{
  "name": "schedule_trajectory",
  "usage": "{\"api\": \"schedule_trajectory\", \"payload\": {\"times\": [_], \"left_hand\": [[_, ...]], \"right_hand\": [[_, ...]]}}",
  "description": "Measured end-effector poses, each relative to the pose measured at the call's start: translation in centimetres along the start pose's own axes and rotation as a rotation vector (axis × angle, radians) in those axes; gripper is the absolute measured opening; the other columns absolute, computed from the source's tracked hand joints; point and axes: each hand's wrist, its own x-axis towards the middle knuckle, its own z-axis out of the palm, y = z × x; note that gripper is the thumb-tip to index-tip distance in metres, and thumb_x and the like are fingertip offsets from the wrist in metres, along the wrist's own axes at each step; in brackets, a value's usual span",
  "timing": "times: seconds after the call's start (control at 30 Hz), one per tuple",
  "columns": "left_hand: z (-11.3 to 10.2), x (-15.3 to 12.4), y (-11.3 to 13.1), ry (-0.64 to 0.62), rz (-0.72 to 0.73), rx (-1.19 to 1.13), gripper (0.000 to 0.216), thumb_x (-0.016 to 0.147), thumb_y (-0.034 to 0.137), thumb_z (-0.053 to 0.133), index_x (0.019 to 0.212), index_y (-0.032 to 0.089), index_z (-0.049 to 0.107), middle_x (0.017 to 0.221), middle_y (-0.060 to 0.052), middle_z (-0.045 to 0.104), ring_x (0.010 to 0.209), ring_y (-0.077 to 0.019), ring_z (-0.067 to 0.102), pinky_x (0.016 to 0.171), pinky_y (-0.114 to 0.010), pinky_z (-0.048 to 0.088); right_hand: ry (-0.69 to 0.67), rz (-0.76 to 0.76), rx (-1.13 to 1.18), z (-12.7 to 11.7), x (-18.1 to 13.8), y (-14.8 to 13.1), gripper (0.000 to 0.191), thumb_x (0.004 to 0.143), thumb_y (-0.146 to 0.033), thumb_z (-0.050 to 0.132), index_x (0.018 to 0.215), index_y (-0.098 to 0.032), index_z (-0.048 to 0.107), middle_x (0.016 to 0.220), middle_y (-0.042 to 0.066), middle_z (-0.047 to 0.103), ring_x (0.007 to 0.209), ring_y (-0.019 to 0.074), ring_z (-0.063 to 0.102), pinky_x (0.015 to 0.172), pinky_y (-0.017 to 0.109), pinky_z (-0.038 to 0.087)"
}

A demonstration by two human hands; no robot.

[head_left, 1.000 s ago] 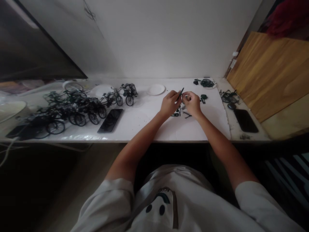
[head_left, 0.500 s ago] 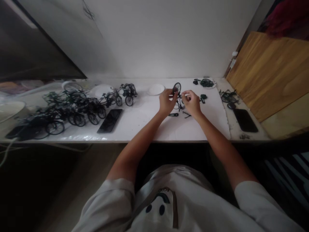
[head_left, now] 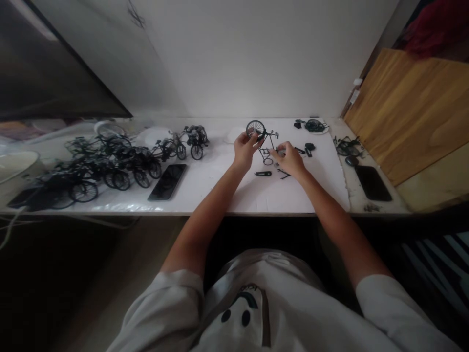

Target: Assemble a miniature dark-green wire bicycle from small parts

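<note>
L hand [head_left: 244,149] pinching mini bike [head_left: 263,133] just R of plate [head_left: 236,131], blocking part of plate; R hand [head_left: 291,158] further R, can't tell if fingers grip. Phone [head_left: 167,182] + bike cluster [head_left: 116,166] L of plate; blk parts [head_left: 309,147] R of plate.

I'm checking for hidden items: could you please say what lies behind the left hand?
Part of a white plate shows behind the left hand; its lower right is covered, so anything there is hidden.

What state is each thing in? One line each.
Small bicycle: raised, wheel uppermost, partly hidden
Left hand: closed on small bicycle
Right hand: curled, grip unclear
Left phone: flat, screen dark
Black lever-like part: lying flat
Left bicycles: clustered, mostly upright
Right plate: holding dark parts
</note>
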Motion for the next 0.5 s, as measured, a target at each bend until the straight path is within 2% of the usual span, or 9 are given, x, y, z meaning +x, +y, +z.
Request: {"api": "schedule_trajectory", "payload": {"times": [0.07,0.17,0.33,0.5], "left_hand": [[0.0,0.1,0.1,0.025,-0.034,-0.032,0.021,0.092,0.023,0.084,0.104,0.018,0.069,0.105,-0.007,0.078,0.104,-0.0186,0.079,0.112,-0.041,0.061],[0.2,0.3,0.2,0.046,-0.074,-0.048,0.029,0.091,0.023,0.085,0.114,0.018,0.067,0.110,-0.009,0.080,0.114,-0.0215,0.079,0.115,-0.042,0.059],[0.2,-0.2,0.5,0.007,-0.156,0.017,0.040,0.093,0.026,0.084,0.126,0.017,0.065,0.125,-0.014,0.078,0.120,-0.0252,0.079,0.115,-0.043,0.058],[-0.2,-0.9,0.5,0.021,-0.239,0.051,0.046,0.089,0.015,0.083,0.129,0.011,0.060,0.119,-0.016,0.077,0.104,-0.0233,0.082,0.112,-0.044,0.058]], "right_hand": [[-0.039,-0.092,0.071,0.0,0.0,-0.1,0.034,0.099,-0.058,0.065,0.099,-0.024,0.064,0.084,0.002,0.068,0.078,0.0207,0.061,0.074,0.032,0.041],[-0.057,-0.206,0.149,-0.2,-0.1,-0.6,0.036,0.101,-0.055,0.059,0.082,-0.024,0.057,0.070,-0.002,0.055,0.067,0.0171,0.051,0.069,0.032,0.037],[0.073,-0.199,0.202,-0.6,-0.1,-1.1,0.035,0.099,-0.051,0.061,0.078,-0.024,0.055,0.068,-0.003,0.049,0.065,0.0157,0.045,0.067,0.032,0.035],[0.191,-0.174,0.191,-1.0,0.1,-1.0,0.040,0.097,-0.051,0.066,0.072,-0.025,0.048,0.063,-0.005,0.039,0.062,0.0148,0.038,0.065,0.032,0.032]]}}
